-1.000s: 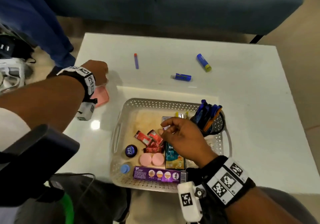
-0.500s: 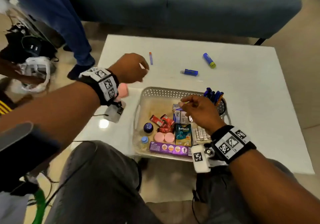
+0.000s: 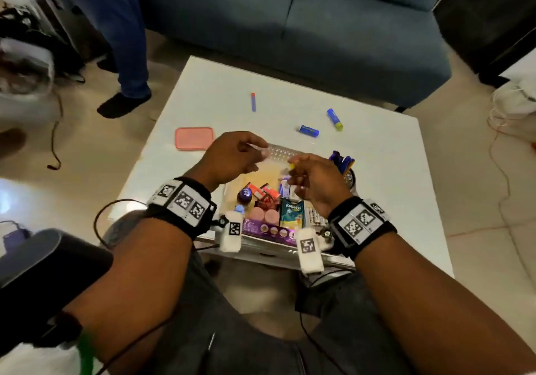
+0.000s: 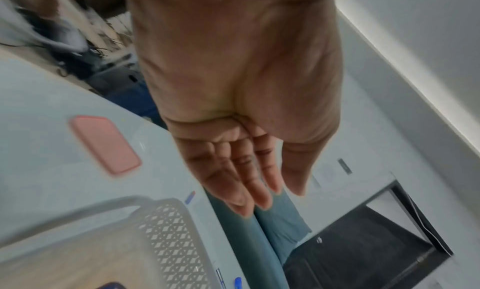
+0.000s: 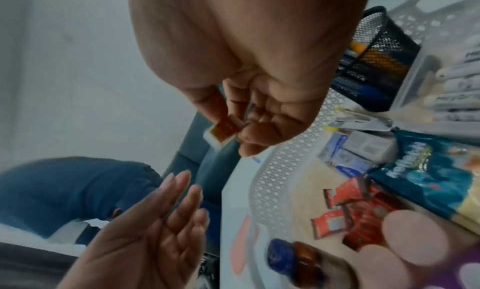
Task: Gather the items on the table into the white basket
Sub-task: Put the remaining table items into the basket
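Note:
The white basket (image 3: 282, 152) sits at the table's near edge and holds snack packets, boxes and a black mesh pen cup (image 3: 348, 171). Above its far rim my right hand (image 3: 291, 168) pinches a small red sachet (image 5: 223, 131) between thumb and fingers (image 5: 249, 137). My left hand (image 3: 261, 149) hovers just left of it, fingers (image 4: 259, 190) straight and palm empty. On the table lie a pink lid (image 3: 193, 138), a blue and orange pen (image 3: 253, 102), a blue glue stick (image 3: 335, 119) and a small blue tube (image 3: 309, 131).
A blue sofa (image 3: 290, 26) stands beyond the table's far edge. A person's legs in jeans (image 3: 127, 41) stand on the floor at the left, near bags and cables. My knees are under the table's near edge.
My left hand left the pink lid and swung right to above the basket. The right hand rose out of the basket with the small sachet. The head camera pulled back.

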### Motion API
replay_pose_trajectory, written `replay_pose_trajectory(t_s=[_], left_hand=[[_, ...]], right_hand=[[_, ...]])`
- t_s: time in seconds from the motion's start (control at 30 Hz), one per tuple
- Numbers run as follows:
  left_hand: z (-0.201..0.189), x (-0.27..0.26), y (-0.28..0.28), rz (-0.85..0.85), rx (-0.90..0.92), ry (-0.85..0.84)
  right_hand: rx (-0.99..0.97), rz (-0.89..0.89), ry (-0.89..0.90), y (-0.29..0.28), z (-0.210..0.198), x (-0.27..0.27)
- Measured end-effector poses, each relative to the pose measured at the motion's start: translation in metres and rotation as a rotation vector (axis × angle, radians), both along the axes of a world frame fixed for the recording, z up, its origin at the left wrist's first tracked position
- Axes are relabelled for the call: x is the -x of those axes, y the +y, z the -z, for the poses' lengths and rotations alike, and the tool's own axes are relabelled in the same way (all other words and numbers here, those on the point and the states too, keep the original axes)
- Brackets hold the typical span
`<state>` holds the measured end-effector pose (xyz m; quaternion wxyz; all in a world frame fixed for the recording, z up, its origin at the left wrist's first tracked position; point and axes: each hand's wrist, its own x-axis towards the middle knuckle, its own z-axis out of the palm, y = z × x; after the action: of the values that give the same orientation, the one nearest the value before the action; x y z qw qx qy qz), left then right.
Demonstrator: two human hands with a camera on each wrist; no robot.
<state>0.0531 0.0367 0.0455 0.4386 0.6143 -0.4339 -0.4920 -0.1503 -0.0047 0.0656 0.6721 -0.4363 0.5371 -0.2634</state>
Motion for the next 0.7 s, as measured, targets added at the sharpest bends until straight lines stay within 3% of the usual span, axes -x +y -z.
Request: replay_pose_trajectory(t_s=[0.1,0.17,0.2,0.3,0.37,0.43,0.7], left_hand=[[0.014,-0.021,-0.010,-0.173,-0.012,-0.014],[0.018,-0.033,-0.023,-0.257,-0.007,0.022],[0.021,-0.037,-0.029,-0.276,-0.013,0.031],[0.038,-0.047,-0.044,-0.258,-0.022,-0.045],[0.044,-0.051,-0.049,-0.216,-0.029,-0.090],[0.046,-0.055,-0.053,-0.188,-0.031,-0.098],[0.052,-0.060,-0.053,-0.139,-0.116,-0.124]], right_hand=[[-0.168,0.108,0.053,-0.002,0.021,-0.002],[-0.155,0.078,0.216,-0.009,0.033,-0.010],[-0.082,0.011,0.338,-0.013,0.039,-0.016],[0.271,-0.456,0.771,-0.027,0.060,-0.033],[0.365,-0.633,0.941,-0.030,0.070,-0.045],[0.452,-0.756,1.065,-0.032,0.081,-0.056],[0.555,-1.019,1.277,-0.034,0.110,-0.082]])
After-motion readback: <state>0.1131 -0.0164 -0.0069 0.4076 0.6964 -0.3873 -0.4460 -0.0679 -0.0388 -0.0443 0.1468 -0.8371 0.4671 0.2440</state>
